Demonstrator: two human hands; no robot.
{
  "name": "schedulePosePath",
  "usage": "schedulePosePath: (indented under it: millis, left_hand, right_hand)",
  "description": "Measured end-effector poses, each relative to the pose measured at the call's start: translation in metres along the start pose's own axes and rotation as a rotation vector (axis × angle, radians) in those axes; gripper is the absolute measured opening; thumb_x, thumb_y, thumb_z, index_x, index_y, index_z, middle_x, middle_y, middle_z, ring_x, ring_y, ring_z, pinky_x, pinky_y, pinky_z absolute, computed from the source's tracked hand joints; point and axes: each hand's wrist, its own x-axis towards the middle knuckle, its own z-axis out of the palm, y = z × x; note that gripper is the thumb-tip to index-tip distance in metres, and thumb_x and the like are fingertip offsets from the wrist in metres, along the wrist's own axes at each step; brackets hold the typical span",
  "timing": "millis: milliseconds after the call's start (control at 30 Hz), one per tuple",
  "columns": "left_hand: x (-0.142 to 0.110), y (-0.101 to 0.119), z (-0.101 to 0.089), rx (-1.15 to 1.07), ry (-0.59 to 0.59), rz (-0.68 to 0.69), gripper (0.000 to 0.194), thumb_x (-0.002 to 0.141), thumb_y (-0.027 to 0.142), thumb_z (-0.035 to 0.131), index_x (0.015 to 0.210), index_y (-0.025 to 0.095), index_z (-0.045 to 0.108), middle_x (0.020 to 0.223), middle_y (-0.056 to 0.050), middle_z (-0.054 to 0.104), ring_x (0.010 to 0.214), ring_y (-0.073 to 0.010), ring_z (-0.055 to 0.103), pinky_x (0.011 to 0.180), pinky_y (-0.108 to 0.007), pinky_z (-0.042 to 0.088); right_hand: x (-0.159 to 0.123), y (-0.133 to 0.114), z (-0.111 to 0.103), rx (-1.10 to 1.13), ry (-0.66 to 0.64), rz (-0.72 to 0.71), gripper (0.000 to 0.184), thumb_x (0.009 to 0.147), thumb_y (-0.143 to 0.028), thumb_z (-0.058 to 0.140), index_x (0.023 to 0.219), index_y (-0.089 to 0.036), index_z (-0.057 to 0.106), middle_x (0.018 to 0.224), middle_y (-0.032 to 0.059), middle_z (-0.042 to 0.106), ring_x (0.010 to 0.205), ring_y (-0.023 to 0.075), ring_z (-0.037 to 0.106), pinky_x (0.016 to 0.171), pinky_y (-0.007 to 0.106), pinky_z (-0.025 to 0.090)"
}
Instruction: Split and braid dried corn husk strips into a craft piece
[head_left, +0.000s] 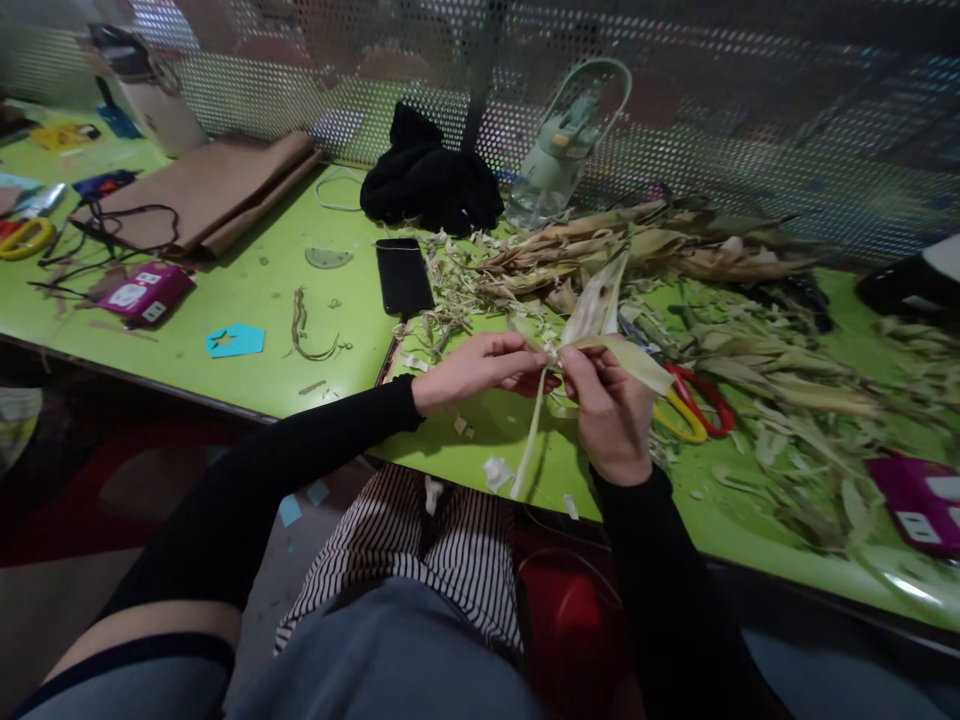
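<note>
My left hand [480,368] and my right hand [611,405] meet over the front part of the green table [247,290]. Both pinch pale corn husk strips [600,305] where they cross. One wide husk leaf stands up behind my fingers, another lies over my right hand, and a thin strip [531,440] hangs down past the table edge. My fingers are closed on the husk. Black sleeves cover both forearms.
A heap of dry husks [675,250] and scraps covers the right side. Red and yellow scissors [694,405] lie beside my right hand. A black phone [403,276], black cloth [427,180], green bottle [562,150], brown paper [202,190] and magenta boxes [142,292] lie around.
</note>
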Motion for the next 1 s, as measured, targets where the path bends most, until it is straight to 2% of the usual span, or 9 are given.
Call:
schedulePosePath:
  millis: [233,367,500,600,667,800,900,1000]
  left_hand:
    - [-0.004,0.0,-0.001,0.133,-0.076,0.096,0.021,0.095,0.031,0.062,0.092,0.011,0.068,0.088,-0.006,0.074,0.082,-0.0106,0.069,0.091,-0.032,0.056]
    - [-0.002,-0.001,-0.002,0.113,-0.063,0.075,0.019,0.095,0.029,0.059,0.096,0.011,0.068,0.092,-0.007,0.074,0.086,-0.0112,0.069,0.093,-0.033,0.056]
    - [0.0,-0.001,-0.003,0.101,-0.029,0.082,0.018,0.091,0.027,0.064,0.099,0.012,0.068,0.094,-0.007,0.075,0.089,-0.0124,0.07,0.092,-0.033,0.055]
    - [0.002,-0.002,-0.006,0.115,0.035,0.149,0.022,0.089,0.031,0.067,0.099,0.012,0.068,0.09,-0.005,0.073,0.082,-0.0106,0.067,0.085,-0.029,0.053]
    - [0.004,-0.003,-0.008,0.119,0.086,0.207,0.024,0.089,0.035,0.068,0.099,0.013,0.067,0.089,-0.003,0.071,0.079,-0.0096,0.064,0.081,-0.028,0.052]
    - [0.006,-0.005,-0.009,0.106,0.154,0.317,0.028,0.086,0.038,0.073,0.101,0.015,0.067,0.099,-0.005,0.072,0.09,-0.0122,0.066,0.086,-0.028,0.051]
    - [0.005,-0.005,-0.007,0.101,0.161,0.324,0.03,0.085,0.038,0.074,0.103,0.015,0.067,0.101,-0.006,0.073,0.092,-0.0133,0.067,0.087,-0.029,0.052]
    - [0.005,-0.006,-0.005,0.074,0.133,0.294,0.032,0.085,0.036,0.074,0.107,0.014,0.066,0.101,-0.006,0.073,0.092,-0.0139,0.069,0.087,-0.03,0.052]
  right_hand:
    - [0.0,0.002,0.002,0.085,-0.017,0.012,0.029,0.091,-0.046,0.066,0.078,-0.023,0.054,0.072,-0.0023,0.056,0.06,0.0131,0.052,0.057,0.028,0.046]
    - [0.003,0.0,0.004,0.144,-0.062,0.072,0.029,0.09,-0.051,0.065,0.082,-0.024,0.058,0.065,-0.0036,0.051,0.056,0.0128,0.047,0.053,0.027,0.042]
    - [0.007,-0.004,0.003,0.209,-0.079,0.108,0.035,0.088,-0.059,0.064,0.088,-0.025,0.058,0.062,-0.0057,0.046,0.05,0.0111,0.041,0.047,0.025,0.036]
    - [0.008,-0.007,0.001,0.202,-0.095,0.114,0.041,0.085,-0.064,0.066,0.085,-0.025,0.055,0.062,-0.0053,0.05,0.05,0.0106,0.043,0.046,0.025,0.034]
    - [0.007,-0.008,0.0,0.148,-0.161,0.123,0.043,0.079,-0.063,0.074,0.08,-0.023,0.056,0.063,-0.0045,0.054,0.051,0.0104,0.045,0.046,0.024,0.034]
    - [0.005,-0.01,0.003,0.152,-0.313,0.221,0.04,0.074,-0.054,0.082,0.084,-0.019,0.066,0.064,-0.0047,0.058,0.051,0.0084,0.041,0.047,0.024,0.034]
    - [0.004,-0.009,0.008,0.298,-0.303,0.317,0.042,0.071,-0.05,0.084,0.093,-0.018,0.067,0.071,-0.0038,0.063,0.049,0.0064,0.039,0.045,0.023,0.031]
    - [0.004,-0.007,0.011,0.396,-0.262,0.352,0.045,0.07,-0.046,0.084,0.1,-0.019,0.066,0.076,-0.004,0.066,0.049,0.0054,0.038,0.043,0.021,0.028]
